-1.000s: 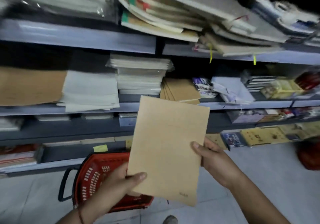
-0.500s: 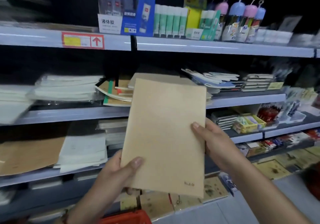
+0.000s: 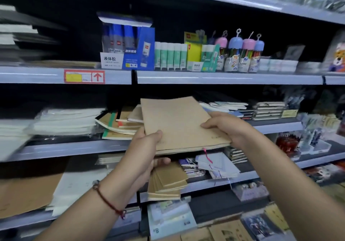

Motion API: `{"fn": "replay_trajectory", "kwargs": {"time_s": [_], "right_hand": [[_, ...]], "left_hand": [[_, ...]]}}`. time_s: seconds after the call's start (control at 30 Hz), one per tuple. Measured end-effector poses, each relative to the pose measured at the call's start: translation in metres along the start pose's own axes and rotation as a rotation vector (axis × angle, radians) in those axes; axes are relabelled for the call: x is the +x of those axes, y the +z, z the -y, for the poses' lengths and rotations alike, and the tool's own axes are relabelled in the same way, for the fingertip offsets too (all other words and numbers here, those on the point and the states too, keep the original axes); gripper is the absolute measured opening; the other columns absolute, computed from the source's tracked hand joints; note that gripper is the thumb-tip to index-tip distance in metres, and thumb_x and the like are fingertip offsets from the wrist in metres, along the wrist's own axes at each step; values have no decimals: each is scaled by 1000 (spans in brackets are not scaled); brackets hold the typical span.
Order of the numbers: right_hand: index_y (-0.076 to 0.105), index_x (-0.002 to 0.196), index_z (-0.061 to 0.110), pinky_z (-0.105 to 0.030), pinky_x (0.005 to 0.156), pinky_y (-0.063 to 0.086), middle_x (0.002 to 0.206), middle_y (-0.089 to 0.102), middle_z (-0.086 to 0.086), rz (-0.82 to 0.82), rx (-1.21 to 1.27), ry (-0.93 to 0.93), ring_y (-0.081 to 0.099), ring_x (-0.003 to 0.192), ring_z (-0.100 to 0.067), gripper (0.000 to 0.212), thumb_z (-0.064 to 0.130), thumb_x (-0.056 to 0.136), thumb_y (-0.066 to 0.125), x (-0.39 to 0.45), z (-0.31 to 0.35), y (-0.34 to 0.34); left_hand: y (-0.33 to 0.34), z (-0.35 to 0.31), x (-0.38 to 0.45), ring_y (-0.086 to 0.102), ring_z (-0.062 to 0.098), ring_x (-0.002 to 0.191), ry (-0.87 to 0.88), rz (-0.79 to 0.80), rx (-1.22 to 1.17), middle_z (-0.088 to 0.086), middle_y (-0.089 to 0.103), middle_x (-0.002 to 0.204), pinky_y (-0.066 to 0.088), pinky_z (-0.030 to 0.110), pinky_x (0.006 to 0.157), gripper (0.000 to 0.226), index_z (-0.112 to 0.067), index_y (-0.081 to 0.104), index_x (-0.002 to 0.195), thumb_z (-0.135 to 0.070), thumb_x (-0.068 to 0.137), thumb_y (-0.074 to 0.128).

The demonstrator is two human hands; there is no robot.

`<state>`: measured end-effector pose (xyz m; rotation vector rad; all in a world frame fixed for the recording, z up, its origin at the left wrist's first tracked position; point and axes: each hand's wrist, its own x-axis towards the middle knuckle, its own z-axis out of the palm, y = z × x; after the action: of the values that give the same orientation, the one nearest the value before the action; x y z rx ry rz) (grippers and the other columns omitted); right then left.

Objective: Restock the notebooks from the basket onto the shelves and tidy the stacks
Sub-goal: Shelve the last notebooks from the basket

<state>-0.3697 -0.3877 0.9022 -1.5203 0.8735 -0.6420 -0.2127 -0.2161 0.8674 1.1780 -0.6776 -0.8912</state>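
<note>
Both of my hands are on the brown notebook [image 3: 179,123]: my left hand [image 3: 143,147] pinches its near left corner, thumb on the cover and fingers curled beneath, while my right hand [image 3: 224,127] grips the right edge, fingers bent over the top. I hold the notebook almost flat, its far end tilted up, in front of the middle shelf [image 3: 74,148], over a messy pile of notebooks [image 3: 119,123] that lies there. I cannot tell whether it touches that pile. A pink ribbon [image 3: 207,155] hangs beneath its near edge. Left of the pile I see a stack of white wrapped paper [image 3: 65,121]. On the shelf below sits a fanned stack of brown notebooks [image 3: 168,183], just under my left hand. The shelf above carries a blue glue box [image 3: 134,50] and green glue sticks [image 3: 170,56].
</note>
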Motion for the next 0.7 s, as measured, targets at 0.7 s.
{"fn": "replay_trajectory", "kwargs": {"time_s": [0.7], "right_hand": [[74, 108, 14, -35, 91, 52, 113, 70, -11, -361, -945, -110, 63, 105, -30, 29, 36, 93, 63, 102, -18, -39]], "left_hand": [[23, -4, 78, 61, 4, 95, 227, 128, 988, -6, 64, 112, 39, 6, 69, 62, -27, 59, 135, -43, 79, 80]]}}
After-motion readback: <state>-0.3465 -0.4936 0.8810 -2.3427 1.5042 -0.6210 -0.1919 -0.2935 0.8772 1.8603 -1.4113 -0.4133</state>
